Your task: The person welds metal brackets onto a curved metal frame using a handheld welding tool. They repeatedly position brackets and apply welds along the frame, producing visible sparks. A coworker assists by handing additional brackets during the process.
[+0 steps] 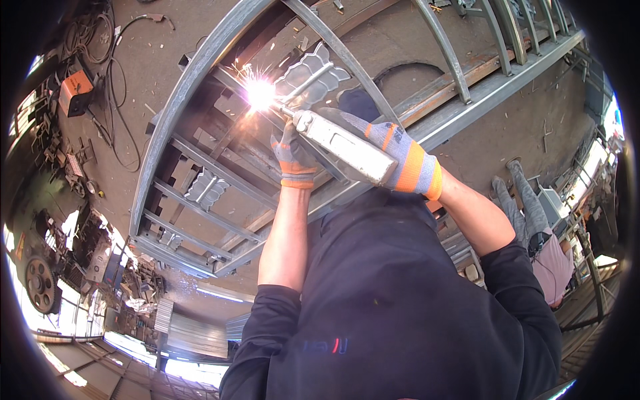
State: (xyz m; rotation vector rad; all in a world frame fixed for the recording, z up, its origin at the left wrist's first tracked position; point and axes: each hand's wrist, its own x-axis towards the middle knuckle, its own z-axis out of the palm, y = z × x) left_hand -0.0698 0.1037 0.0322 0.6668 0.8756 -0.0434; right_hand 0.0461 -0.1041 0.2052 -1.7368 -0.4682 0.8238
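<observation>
My right hand (405,157), in a grey and orange knit glove, is wrapped round the pale boxy body of a welding gun (347,145). Its narrow nozzle points up and left, where a bright arc with flying sparks (260,95) burns on a steel frame (165,137). Close below the nozzle, my gloved left hand (295,159) has its fingers closed at the gun's front end. Glare hides the exact weld spot. Just beyond the nozzle, a grey leaf-shaped metal ornament (312,79) sits between the bars.
Curved uprights (443,53) extend to the far right. An orange box-shaped machine (75,93) with cables stands on the left floor. At right is another person in grey trousers (520,197). Corrugated sheets (193,333) and scrap metal (140,287) lie at lower left.
</observation>
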